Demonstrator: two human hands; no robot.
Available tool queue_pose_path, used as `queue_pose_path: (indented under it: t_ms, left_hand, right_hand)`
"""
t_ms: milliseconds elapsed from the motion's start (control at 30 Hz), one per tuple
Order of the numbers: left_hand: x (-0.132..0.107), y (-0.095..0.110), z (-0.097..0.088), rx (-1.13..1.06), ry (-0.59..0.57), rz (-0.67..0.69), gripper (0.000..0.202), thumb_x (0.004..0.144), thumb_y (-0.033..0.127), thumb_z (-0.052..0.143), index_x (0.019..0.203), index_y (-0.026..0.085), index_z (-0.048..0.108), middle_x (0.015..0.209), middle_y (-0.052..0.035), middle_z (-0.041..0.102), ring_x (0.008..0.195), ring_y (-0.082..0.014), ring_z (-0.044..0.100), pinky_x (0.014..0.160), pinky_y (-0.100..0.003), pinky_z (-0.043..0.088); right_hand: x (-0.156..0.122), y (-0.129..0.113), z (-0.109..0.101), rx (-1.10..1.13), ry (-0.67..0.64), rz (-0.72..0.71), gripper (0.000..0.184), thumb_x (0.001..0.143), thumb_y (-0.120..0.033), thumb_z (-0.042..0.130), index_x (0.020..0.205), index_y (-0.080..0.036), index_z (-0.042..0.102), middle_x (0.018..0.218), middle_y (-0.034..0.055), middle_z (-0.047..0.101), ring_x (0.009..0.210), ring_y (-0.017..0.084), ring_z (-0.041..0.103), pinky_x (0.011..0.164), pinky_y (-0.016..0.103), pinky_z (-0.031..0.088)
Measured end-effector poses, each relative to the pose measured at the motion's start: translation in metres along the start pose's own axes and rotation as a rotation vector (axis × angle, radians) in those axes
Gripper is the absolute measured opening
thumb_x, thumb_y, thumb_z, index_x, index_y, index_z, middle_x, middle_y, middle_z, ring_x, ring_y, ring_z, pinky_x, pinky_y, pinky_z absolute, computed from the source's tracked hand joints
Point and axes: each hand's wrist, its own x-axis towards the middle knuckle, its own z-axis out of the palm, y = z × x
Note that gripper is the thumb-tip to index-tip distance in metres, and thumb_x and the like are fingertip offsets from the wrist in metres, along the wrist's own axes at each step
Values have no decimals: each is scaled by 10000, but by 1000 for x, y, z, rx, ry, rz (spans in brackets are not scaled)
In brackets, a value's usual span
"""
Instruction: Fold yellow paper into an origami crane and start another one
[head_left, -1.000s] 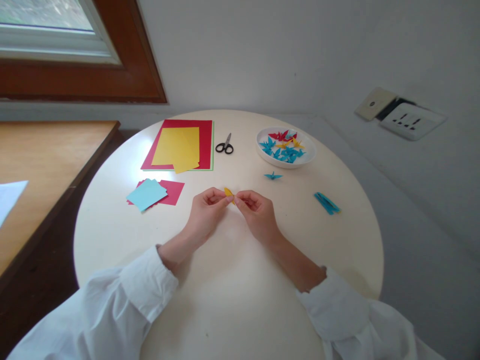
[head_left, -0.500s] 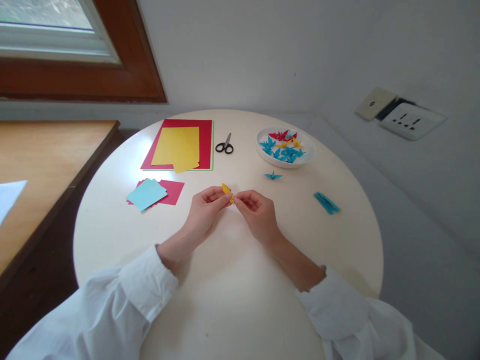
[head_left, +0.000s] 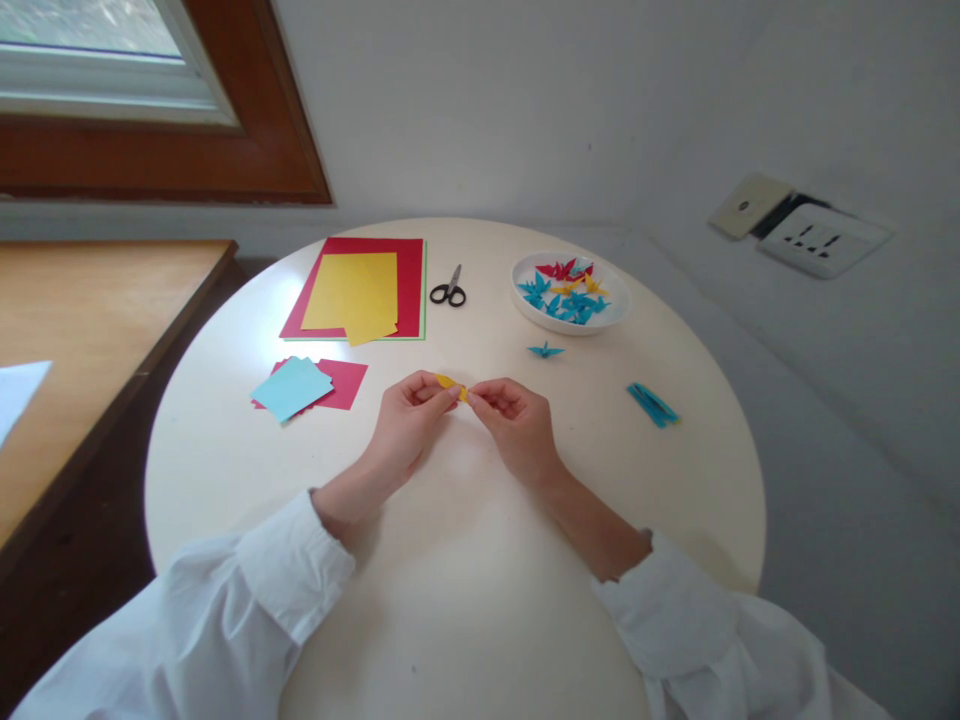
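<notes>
Near the centre of the frame, my left hand (head_left: 409,415) and right hand (head_left: 519,425) meet above a round, cream-white table (head_left: 465,580). Between them is a small, folded piece of bright yellow paper (head_left: 448,382). My left thumb and fingers pinch it, its yellow tip showing above them; my right thumb and fingertips pinch its right end. The finer folds are too small to make out. Loose white cloth sleeves (head_left: 296,570) run from my wrists to the lower corners.

Just above my right hand, a small blue paper crane (head_left: 545,351) lies on the tabletop. Beyond it, right of upper centre, a shallow, round white dish (head_left: 551,322) holds blue, red and yellow paper cranes (head_left: 576,308). Slim, folded blue paper pieces (head_left: 652,405) lie at centre right.

Black-handled scissors (head_left: 448,294) rest above my hands, blades pointing up the frame. Left of them, yellow paper sheets (head_left: 351,290) overlap a larger red sheet (head_left: 410,270). Below, at centre left, pale blue paper squares (head_left: 292,388) partly cover pinkish-red paper pieces (head_left: 349,383).
</notes>
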Motion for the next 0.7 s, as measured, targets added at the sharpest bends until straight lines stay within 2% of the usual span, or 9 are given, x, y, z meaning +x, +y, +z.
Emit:
queue_pose_path:
  t_ms: [167,367,600,700]
  left_hand:
    - [0,1,0,12,20,-10,194,569,209,738,591,152,554,636,0,654,613,-98,576,611,-237,420]
    - [-1,1,-1,31,28,20,231,573,219,745,574,159,522,625,5,651,598,-97,570,594,-234,408]
    - [0,-2,-3,34,-5,25,239,585,228,759,582,158,530,623,3,654,606,-101,581,618,-241,427]
    - [2,-2,-3,16,-40,21,211,579,232,775,621,154,583,634,0,657,634,-106,593,664,-255,453]
  right_hand:
    - [1,0,0,45,-5,27,131,644,-291,692,702,-184,643,705,14,670,661,136,594,663,286,484]
    - [3,-2,3,160,4,92,213,624,-351,704,723,-187,613,718,15,671,692,147,636,701,306,525]
    - [3,-2,2,153,14,45,194,627,-327,715,713,-192,604,684,0,654,661,139,624,671,295,530]
    - [3,-1,1,106,21,10,198,641,-335,709,727,-194,602,707,7,661,673,139,622,668,289,524]
